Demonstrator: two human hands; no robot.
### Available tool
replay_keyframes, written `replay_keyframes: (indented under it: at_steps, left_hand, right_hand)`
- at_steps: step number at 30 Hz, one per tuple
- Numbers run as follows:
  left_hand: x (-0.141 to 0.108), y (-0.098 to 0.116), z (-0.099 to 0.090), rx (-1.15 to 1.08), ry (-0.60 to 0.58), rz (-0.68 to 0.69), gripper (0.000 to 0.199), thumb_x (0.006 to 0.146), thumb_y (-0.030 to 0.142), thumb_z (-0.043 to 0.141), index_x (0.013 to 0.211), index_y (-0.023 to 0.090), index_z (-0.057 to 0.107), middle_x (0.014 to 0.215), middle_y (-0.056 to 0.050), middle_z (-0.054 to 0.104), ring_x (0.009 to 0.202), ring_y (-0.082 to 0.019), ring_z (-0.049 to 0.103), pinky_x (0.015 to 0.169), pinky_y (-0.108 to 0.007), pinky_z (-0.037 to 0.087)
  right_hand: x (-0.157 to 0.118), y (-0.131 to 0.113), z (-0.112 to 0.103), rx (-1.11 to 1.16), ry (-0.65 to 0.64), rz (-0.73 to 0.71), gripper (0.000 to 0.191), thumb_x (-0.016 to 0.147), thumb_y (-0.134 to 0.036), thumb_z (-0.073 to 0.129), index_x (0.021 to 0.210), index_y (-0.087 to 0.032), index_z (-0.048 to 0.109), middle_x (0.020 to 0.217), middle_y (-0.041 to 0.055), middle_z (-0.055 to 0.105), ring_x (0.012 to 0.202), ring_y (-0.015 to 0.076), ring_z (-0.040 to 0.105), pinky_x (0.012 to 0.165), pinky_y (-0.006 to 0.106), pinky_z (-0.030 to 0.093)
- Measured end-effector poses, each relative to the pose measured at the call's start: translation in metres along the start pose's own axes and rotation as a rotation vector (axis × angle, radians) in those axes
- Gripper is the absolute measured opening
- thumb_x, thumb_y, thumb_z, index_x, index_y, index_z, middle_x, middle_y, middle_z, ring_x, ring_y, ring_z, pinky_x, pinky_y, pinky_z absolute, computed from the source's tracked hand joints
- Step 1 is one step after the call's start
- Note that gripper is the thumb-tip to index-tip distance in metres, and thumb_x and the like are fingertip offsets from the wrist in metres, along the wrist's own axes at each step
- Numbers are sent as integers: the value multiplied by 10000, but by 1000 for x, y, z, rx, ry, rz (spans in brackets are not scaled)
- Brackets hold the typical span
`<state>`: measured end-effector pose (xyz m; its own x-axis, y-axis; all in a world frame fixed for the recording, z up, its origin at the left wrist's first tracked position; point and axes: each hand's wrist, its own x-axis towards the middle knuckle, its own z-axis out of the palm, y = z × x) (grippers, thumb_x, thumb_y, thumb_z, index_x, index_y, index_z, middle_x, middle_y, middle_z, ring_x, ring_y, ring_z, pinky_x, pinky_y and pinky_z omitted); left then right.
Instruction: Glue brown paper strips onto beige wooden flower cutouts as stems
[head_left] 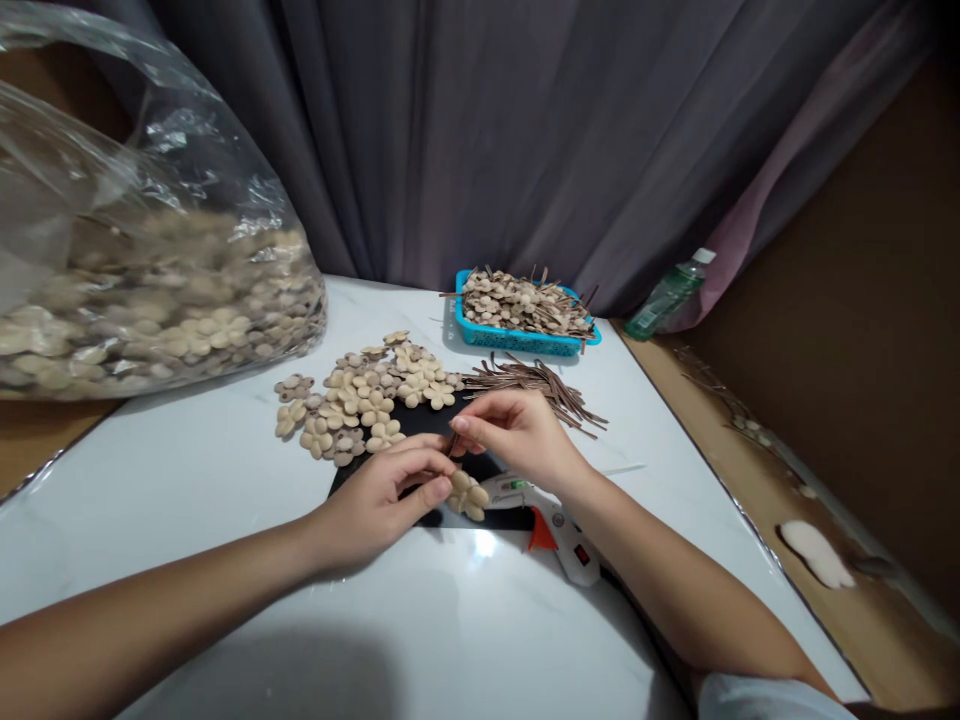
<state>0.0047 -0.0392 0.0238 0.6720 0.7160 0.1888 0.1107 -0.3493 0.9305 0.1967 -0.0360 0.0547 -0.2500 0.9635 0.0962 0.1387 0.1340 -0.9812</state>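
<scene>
Between the thumb and fingers of my left hand (382, 495) is a beige padded flower (468, 496), its petals facing up. My right hand (521, 435) pinches a thin brown strip (453, 443) just above the left fingertips. Whether strip and flower touch is hidden by the fingers. Under my right wrist lies a white hot glue gun (559, 525) with an orange trigger. Both hands are over a black mat (514, 519). Loose beige and greyish flowers (349, 400) are heaped beyond my left hand, and brown strips (555, 388) lie bunched beyond my right.
A blue basket (517, 342) full of flowers and strips stands at the back of the white table (247, 590). On the left, a large clear plastic bag (165, 290) bulges with flowers. A green bottle (667, 295) leans at the back right, near the grey curtain (487, 130).
</scene>
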Motion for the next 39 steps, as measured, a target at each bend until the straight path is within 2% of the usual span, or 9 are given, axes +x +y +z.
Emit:
replay_keyframes:
  at_steps: [5, 10, 14, 17, 21, 26, 30, 35, 39]
  left_hand:
    - [0, 0, 0, 223, 66, 71, 137, 900, 217, 500, 922, 193, 633, 1045, -38, 607, 1009, -152, 563, 890, -250, 419]
    - [-2, 2, 1, 238, 93, 78, 131, 899, 208, 494, 887, 174, 620, 932, -29, 631, 907, -141, 583, 809, -233, 439]
    - [-3, 2, 1, 242, 89, 75, 134, 897, 198, 492, 877, 164, 620, 908, -31, 632, 866, -134, 585, 770, -226, 444]
    - [-3, 1, 2, 246, 69, 77, 130, 895, 192, 492, 884, 166, 619, 912, -31, 634, 875, -135, 588, 775, -225, 445]
    - [-4, 0, 1, 262, 39, 84, 142, 894, 198, 485, 887, 174, 624, 975, -46, 626, 940, -156, 584, 827, -247, 443]
    - [-3, 2, 0, 293, -28, 87, 148, 882, 202, 483, 901, 174, 628, 1090, -75, 575, 1021, -188, 560, 880, -278, 442]
    - [-4, 3, 0, 295, -73, 86, 153, 880, 195, 478, 889, 177, 630, 1135, -85, 540, 1050, -200, 544, 916, -304, 444]
    - [-6, 0, 0, 212, -156, 148, 162, 870, 176, 490, 906, 171, 648, 1234, -104, 490, 1134, -227, 512, 1006, -365, 416]
    - [-7, 0, 0, 206, -177, 160, 167, 870, 173, 488, 901, 164, 652, 1267, -111, 468, 1164, -233, 499, 1020, -369, 411]
  right_hand:
    - [-2, 2, 5, -69, 19, 19, 245, 761, -379, 671, 729, -136, 674, 664, 45, 690, 621, 149, 648, 566, 235, 506]
    - [-2, -1, 0, -161, -37, 15, 254, 804, -379, 615, 740, -137, 660, 638, 24, 656, 561, 112, 576, 528, 215, 453]
    - [-1, -1, -8, -221, -147, 71, 285, 790, -413, 619, 773, -131, 652, 636, 12, 618, 546, 103, 535, 501, 209, 421]
    - [-1, 1, -10, -280, -171, 70, 267, 815, -395, 585, 788, -136, 643, 646, 12, 617, 555, 104, 536, 497, 206, 407]
    - [-1, 4, -12, -414, -141, 28, 245, 852, -361, 529, 792, -152, 642, 650, 13, 629, 595, 120, 566, 526, 215, 414]
    - [0, 0, -21, -500, -34, -9, 262, 862, -376, 511, 765, -160, 622, 652, 17, 630, 596, 134, 574, 536, 233, 425]
    - [0, -3, -27, -523, 18, -39, 254, 858, -368, 519, 743, -160, 608, 646, 15, 620, 598, 137, 574, 543, 240, 434]
    - [0, -1, -30, -510, 64, -33, 273, 853, -398, 523, 751, -161, 612, 639, 18, 631, 577, 137, 572, 535, 245, 444]
    - [1, -1, -33, -458, 69, -20, 290, 862, -409, 511, 758, -159, 612, 636, 23, 638, 562, 135, 576, 528, 246, 455]
